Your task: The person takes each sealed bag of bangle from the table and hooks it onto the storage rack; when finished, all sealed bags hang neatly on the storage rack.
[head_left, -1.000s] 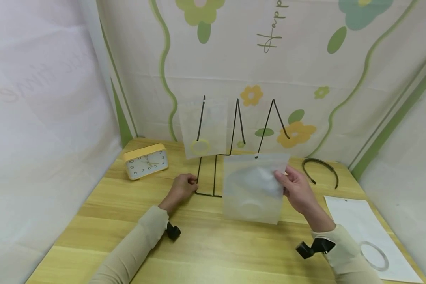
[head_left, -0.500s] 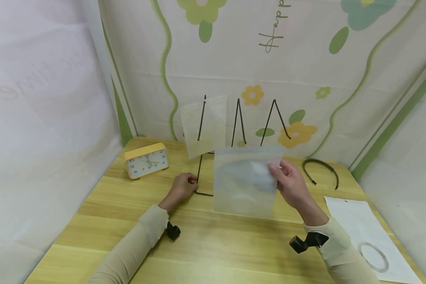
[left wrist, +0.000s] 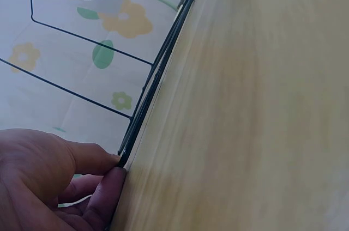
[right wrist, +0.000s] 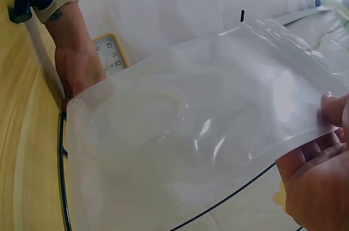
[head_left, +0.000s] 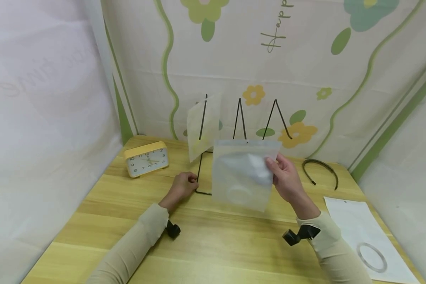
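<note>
A clear bag (head_left: 243,167) is suspended by hand in front of a black wire rack (left wrist: 157,80), above the worktop (head_left: 206,248). The right hand (head_left: 287,177) pinches its right edge, thumb in front and fingers behind; this side grip appears to keep the panel spread and the small top hole unobstructed. The hole lies close to the tip of the middle peg (head_left: 243,119); contact cannot be determined. A pale ring (head_left: 238,189) shows in the lower part of the bag, seemingly inside. The left hand (head_left: 182,187) pinches the near left corner of the rack's base, probably to steady the light frame. A second bag (head_left: 212,122) hangs at an angle on the left peg (head_left: 202,120), with a yellow ring (head_left: 197,146) at its lower end, probably enclosed. To the right, a white bag (head_left: 362,221) lies flat on the worktop; a grey ring (head_left: 359,250) shows near its lower end, whether inside or on top cannot be determined. A headband (head_left: 319,161) rests beyond it. A yellow alarm clock (head_left: 147,159) stands at the left, dial facing the person.
</note>
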`<state>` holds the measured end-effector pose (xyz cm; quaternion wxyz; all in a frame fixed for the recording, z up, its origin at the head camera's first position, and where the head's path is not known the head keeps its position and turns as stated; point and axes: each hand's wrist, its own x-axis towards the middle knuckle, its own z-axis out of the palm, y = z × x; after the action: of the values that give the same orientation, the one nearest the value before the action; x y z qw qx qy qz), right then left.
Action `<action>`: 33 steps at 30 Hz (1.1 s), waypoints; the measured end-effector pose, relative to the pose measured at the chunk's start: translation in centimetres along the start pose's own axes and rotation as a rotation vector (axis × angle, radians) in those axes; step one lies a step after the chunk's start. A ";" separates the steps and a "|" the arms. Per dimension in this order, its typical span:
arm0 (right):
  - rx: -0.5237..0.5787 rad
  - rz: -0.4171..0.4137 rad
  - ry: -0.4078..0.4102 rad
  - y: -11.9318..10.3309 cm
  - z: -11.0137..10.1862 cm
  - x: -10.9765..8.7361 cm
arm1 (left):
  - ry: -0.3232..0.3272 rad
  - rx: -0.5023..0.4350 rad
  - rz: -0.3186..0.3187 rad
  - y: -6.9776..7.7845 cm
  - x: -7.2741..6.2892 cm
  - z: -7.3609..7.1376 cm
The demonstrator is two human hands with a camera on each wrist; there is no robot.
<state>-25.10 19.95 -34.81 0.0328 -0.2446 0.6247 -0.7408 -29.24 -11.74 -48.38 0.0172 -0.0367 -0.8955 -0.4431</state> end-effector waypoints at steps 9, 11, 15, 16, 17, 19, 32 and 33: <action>0.013 0.024 0.011 0.4 0.1 0.5 | 0.003 0.000 0.005 0.0 -0.2 0.0; 0.014 0.024 0.006 0.6 0.1 0.6 | 0.002 -0.002 0.005 0.0 -0.2 0.0; 0.025 0.025 0.006 0.9 -0.1 0.8 | 0.005 -0.010 0.000 0.0 -0.2 0.0; 0.025 0.028 0.012 1.0 -0.1 0.9 | 0.005 -0.012 -0.003 0.0 -0.2 0.0; 0.028 0.030 0.020 1.0 -0.1 1.0 | 0.005 -0.016 -0.005 0.0 -0.2 0.0; 0.034 0.037 0.033 1.1 -0.1 1.1 | 0.002 -0.016 -0.007 0.0 -0.2 0.0; -0.013 0.061 0.088 1.9 -0.6 3.0 | -0.003 -0.030 -0.015 0.1 -0.2 0.0; -0.019 0.058 0.097 2.0 -0.6 3.1 | -0.002 -0.031 -0.020 0.2 -0.2 0.0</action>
<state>-28.61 18.99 -35.71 0.0218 -0.1904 0.6394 -0.7446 -29.05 -11.68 -48.26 0.0114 -0.0286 -0.8888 -0.4572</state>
